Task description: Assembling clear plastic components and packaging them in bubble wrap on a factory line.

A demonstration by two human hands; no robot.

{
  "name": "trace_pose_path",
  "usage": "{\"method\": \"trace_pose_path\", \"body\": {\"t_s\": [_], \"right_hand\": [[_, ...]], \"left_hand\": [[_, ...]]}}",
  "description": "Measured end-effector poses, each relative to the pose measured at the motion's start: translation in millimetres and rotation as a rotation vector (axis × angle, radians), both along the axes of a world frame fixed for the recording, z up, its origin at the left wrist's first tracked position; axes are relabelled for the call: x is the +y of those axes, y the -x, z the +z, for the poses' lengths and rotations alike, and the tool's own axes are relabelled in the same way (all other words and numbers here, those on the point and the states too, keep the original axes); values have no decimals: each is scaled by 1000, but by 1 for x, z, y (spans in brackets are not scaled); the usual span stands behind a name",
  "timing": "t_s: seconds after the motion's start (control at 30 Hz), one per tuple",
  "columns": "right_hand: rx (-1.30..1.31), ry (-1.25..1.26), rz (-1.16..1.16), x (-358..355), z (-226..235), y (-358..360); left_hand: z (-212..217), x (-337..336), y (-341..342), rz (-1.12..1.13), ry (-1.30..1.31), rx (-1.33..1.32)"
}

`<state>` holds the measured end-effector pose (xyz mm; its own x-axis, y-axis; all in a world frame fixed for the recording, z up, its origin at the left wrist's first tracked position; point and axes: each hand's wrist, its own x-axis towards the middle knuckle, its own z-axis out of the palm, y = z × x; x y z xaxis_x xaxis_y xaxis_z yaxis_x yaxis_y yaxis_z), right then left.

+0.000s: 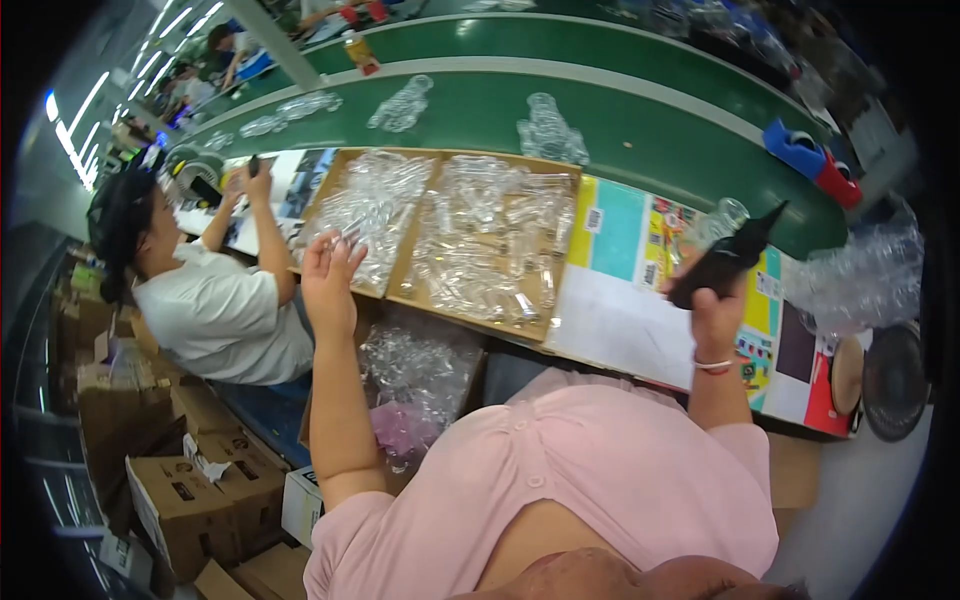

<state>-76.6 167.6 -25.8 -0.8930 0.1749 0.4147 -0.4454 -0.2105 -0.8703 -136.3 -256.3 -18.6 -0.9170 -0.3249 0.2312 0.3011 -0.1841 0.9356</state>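
My left hand is raised at the near left edge of a shallow cardboard tray, its fingers curled together. Clear glints show at its fingertips, but I cannot make out what it holds against the clear pieces behind. The tray has two sections, both filled with small clear plastic parts. On the right, my right hand is closed round a black tool with a pointed end, tilted up to the right. Just behind this tool is a clear plastic piece; I cannot tell whether they touch.
Clear plastic pieces lie on the green conveyor. A tape dispenser and a bundle of clear plastic are at right. Below the tray is a box of clear bags. A co-worker sits at left, near cardboard boxes.
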Motion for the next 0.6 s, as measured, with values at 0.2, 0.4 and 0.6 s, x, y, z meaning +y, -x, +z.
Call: {"method": "trace_pose_path", "body": {"t_s": [0.2,0.4,0.6], "right_hand": [[-112,118,21,38,-22,-11],[-202,88,-124,71,-36,-20],[37,-175,-544,147,-89,-4]], "left_hand": [[-26,100,-8,-323,-78,-253],[-33,183,-9,-457,82,-618],[-103,212,-9,-646,-198,-473]]}}
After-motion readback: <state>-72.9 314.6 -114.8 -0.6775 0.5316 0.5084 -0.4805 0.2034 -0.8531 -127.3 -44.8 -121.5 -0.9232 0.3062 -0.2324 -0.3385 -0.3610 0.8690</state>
